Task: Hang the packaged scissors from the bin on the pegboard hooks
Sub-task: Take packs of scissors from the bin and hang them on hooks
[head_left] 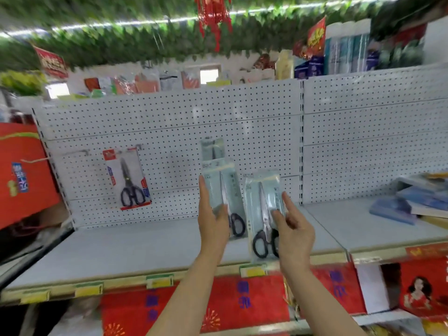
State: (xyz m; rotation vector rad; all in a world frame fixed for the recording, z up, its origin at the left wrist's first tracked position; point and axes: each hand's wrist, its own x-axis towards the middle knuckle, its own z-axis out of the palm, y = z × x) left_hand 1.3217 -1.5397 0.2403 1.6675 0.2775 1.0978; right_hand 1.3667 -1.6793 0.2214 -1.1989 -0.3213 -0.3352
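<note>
The white pegboard [254, 122] fills the middle of the head view. My left hand [211, 214] holds a pale green scissors pack [229, 185] upright against the board. Behind and above it, another pale green pack [212, 149] hangs on the board. My right hand [294, 229] grips a second pale green scissors pack [260, 212], black handles down, in front of the shelf. A red-edged scissors pack [128, 178] hangs from a hook [139, 146] at the left. The bin is out of view.
A bare hook [84, 151] sticks out at the far left of the board. A grey shelf [145, 248] runs below it, with blue packets [407, 202] stacked at the right. Red boxes [24, 170] stand at the left and under the shelf.
</note>
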